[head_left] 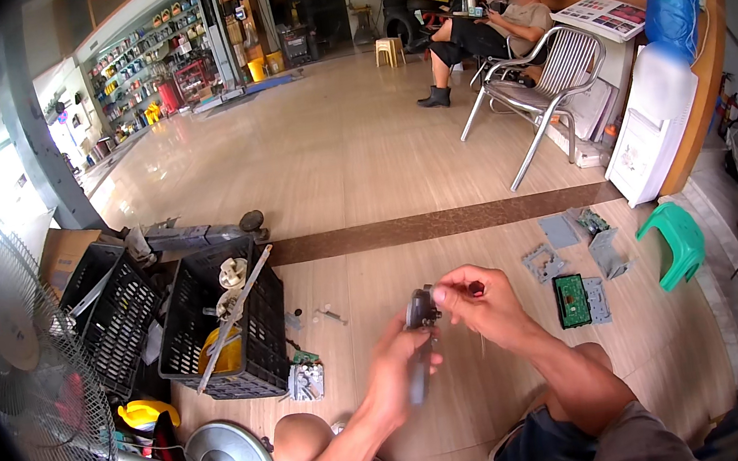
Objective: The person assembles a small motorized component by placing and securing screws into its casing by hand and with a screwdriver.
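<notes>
The fingers of your left hand (397,351) are wrapped around a dark part (418,308), held up above the floor (437,185). Your right hand (491,305) is at the part's upper end, its thumb and fingers curled in close; whether they grip it, I cannot tell, and the dark red thing (477,288) by them is too small to make out. On the floor to your right lie a green board (571,300) and gray panels (559,230), with a green stool (676,241) near them. To your left stands a black crate (267,372), a bar (231,323) lying across it.
</notes>
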`<state>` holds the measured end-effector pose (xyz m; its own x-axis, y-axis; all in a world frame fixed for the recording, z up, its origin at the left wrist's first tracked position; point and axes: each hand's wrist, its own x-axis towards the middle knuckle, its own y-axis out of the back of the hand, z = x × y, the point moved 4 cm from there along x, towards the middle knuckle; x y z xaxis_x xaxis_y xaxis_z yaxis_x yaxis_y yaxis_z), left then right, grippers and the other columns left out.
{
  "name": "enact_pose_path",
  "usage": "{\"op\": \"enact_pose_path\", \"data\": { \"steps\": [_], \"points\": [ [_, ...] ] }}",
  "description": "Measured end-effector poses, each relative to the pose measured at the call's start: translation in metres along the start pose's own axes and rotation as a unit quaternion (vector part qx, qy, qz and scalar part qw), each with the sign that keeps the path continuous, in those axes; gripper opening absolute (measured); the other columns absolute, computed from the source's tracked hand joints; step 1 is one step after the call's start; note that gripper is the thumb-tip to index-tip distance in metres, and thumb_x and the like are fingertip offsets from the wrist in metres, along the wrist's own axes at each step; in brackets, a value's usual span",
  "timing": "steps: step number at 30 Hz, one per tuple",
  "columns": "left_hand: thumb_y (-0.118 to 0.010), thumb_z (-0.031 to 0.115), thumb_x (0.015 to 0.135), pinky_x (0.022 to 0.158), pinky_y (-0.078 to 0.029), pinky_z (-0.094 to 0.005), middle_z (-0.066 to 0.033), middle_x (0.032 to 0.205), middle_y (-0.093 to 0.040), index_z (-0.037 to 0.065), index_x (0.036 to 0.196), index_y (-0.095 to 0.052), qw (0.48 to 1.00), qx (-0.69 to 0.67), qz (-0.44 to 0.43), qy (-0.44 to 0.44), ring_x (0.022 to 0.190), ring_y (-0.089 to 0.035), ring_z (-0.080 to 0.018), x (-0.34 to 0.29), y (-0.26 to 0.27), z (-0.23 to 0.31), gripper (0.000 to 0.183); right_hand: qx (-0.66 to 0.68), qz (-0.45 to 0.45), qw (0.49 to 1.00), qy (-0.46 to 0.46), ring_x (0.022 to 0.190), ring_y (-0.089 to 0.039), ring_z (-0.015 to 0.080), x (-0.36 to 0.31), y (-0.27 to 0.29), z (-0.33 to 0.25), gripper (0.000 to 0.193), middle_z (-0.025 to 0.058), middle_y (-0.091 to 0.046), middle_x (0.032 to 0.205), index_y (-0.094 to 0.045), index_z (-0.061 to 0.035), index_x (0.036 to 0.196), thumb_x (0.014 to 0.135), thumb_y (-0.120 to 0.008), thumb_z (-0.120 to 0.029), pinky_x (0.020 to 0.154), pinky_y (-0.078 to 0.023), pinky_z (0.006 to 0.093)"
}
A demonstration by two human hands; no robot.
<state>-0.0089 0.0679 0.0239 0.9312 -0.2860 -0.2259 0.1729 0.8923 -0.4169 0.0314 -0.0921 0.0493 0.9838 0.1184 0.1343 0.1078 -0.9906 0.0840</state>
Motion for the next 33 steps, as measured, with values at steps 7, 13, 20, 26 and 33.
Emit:
{"op": "enact_pose_path", "data": {
  "steps": [7,13,20,26,33],
  "points": [
    [-0.050,0.023,0.090,0.069,-0.051,-0.0302,-0.0100,0.106,-0.061,0.005,0.130,-0.050,1.000,0.012,-0.004,-0.023,0.074,-0.061,-0.0161,0.000,0.003,0.003,0.044,-0.014,0.003,1.000,-0.010,0.059,-0.057,0.0093,0.012,-0.007,0.010,0.031,0.0058,-0.066,0.076,-0.065,0.0012,0.085,0.097,-0.063,-0.027,0.053,-0.046,0.0262],
    [-0.052,0.025,0.089,0.067,-0.051,-0.0292,-0.0099,0.104,-0.061,0.005,0.129,-0.051,0.999,0.011,-0.009,-0.042,0.073,-0.061,-0.0158,-0.024,0.010,0.017,0.045,-0.012,0.009,0.999,0.035,0.057,-0.056,0.0081,-0.002,-0.029,-0.009,0.013,0.0060,-0.066,0.077,-0.064,-0.0008,0.094,0.093,-0.068,-0.013,0.044,-0.041,0.0233],
    [-0.053,0.030,0.089,0.065,-0.050,-0.0320,-0.0085,0.101,-0.062,0.007,0.125,-0.054,0.997,-0.014,-0.011,-0.074,0.074,-0.061,-0.0165,-0.036,0.021,0.023,0.044,-0.195,0.043,0.975,0.101,0.056,-0.056,0.0081,-0.008,-0.051,-0.046,0.009,0.0055,-0.066,0.076,-0.065,-0.0003,0.096,0.090,-0.070,-0.006,0.047,-0.042,0.0243],
    [-0.053,0.034,0.088,0.064,-0.050,-0.0311,-0.0072,0.098,-0.063,0.009,0.123,-0.056,0.993,-0.083,-0.036,-0.082,0.074,-0.061,-0.0163,-0.049,0.017,0.036,0.042,-0.068,0.025,0.997,0.037,0.051,-0.055,0.0091,-0.010,-0.060,-0.069,0.016,0.0068,-0.066,0.078,-0.064,0.0004,0.097,0.092,-0.069,-0.014,0.035,-0.033,0.0240],
    [-0.056,0.038,0.087,0.059,-0.049,-0.0310,-0.0061,0.092,-0.063,0.009,0.112,-0.058,0.986,-0.128,-0.066,-0.086,0.071,-0.061,-0.0159,-0.032,0.005,0.033,0.038,-0.113,0.058,0.992,-0.019,0.055,-0.054,0.0102,-0.009,-0.049,-0.078,0.023,0.0070,-0.065,0.083,-0.064,-0.0004,0.097,0.094,-0.066,-0.023,0.039,-0.035,0.0256]
  ]
}}
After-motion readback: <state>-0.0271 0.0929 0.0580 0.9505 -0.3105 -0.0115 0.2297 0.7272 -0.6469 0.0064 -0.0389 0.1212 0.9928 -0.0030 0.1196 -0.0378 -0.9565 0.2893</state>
